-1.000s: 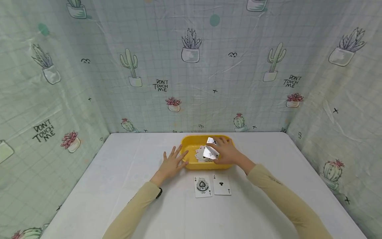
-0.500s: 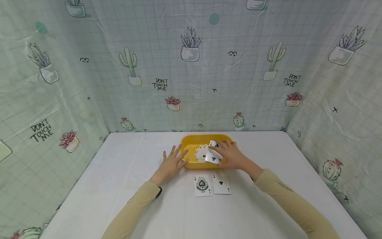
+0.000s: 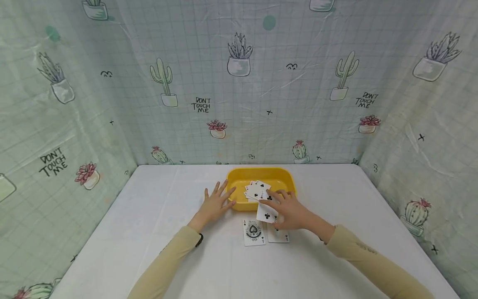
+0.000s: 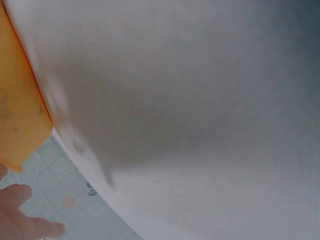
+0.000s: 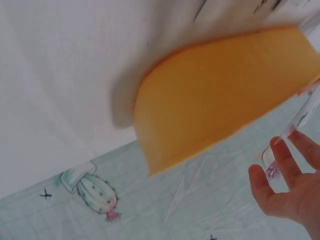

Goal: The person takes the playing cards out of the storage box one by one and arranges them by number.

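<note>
A playing card of clubs (image 3: 266, 216) is in my right hand (image 3: 293, 211), pinched between thumb and fingers. It hangs over the front rim of a yellow plastic tray (image 3: 242, 207), its lower end overlapping the ace of clubs (image 3: 281, 238) in the head view. Fingers cover part of its face. In the right wrist view the same card (image 5: 306, 114) shows nearly edge-on. Left of the ace of clubs lies the ace of spades (image 3: 254, 233), face up. My left hand (image 3: 213, 207) has its fingers spread, with fingertips right at the tray's left rim.
Several more cards (image 3: 254, 192) lie fanned face up inside the tray. The white table (image 3: 179, 265) runs back to a curtain (image 3: 261, 91) printed with cacti, which also encloses both sides.
My right hand has lifted the clubs card out of the tray and brought it toward me, over the front rim. My left hand has stayed at the tray's left side.
</note>
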### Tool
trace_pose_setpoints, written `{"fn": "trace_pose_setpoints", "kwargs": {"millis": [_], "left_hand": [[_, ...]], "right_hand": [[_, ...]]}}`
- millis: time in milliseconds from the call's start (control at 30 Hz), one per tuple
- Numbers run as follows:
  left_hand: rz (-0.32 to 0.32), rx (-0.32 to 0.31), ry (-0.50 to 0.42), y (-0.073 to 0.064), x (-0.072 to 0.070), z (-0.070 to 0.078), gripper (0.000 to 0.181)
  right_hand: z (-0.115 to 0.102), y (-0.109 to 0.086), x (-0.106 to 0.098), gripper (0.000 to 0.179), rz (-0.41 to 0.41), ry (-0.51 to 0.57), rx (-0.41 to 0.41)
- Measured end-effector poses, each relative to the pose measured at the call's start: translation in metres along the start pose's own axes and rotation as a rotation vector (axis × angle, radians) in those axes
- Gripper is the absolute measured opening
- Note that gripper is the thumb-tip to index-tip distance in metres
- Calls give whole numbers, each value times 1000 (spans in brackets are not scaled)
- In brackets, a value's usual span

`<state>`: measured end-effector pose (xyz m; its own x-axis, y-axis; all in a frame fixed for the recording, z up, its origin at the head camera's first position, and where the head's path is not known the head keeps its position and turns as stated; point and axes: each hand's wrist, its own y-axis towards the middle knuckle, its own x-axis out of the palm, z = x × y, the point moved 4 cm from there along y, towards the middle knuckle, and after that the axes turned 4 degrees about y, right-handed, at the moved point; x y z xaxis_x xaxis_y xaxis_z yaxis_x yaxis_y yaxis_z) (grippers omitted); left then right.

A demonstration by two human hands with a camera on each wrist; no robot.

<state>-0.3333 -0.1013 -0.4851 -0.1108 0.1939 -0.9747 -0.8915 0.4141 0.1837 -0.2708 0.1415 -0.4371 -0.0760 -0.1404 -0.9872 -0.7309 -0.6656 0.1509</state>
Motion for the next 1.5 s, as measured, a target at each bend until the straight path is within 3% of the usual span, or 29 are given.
{"fn": "trace_pose_setpoints", "kwargs": {"millis": [167, 500, 1000, 1233, 1500], "left_hand": [[-3, 2, 0, 0, 0, 0, 57], [-4, -3, -10, -2, -1, 0, 57], [-14, -12, -12, -2, -2, 1, 57], [-17, -12, -22, -1, 0, 0, 57], [-15, -11, -26, 0, 2, -1, 57]], "right_hand": [[-18, -11, 8, 71, -37, 17, -71], [-42, -22, 18, 72, -35, -5, -204], [-75, -35, 32, 71, -136, 31, -307], [-83, -40, 39, 70, -127, -4, -367], [-87, -45, 46, 67, -239, 29, -356]]}}
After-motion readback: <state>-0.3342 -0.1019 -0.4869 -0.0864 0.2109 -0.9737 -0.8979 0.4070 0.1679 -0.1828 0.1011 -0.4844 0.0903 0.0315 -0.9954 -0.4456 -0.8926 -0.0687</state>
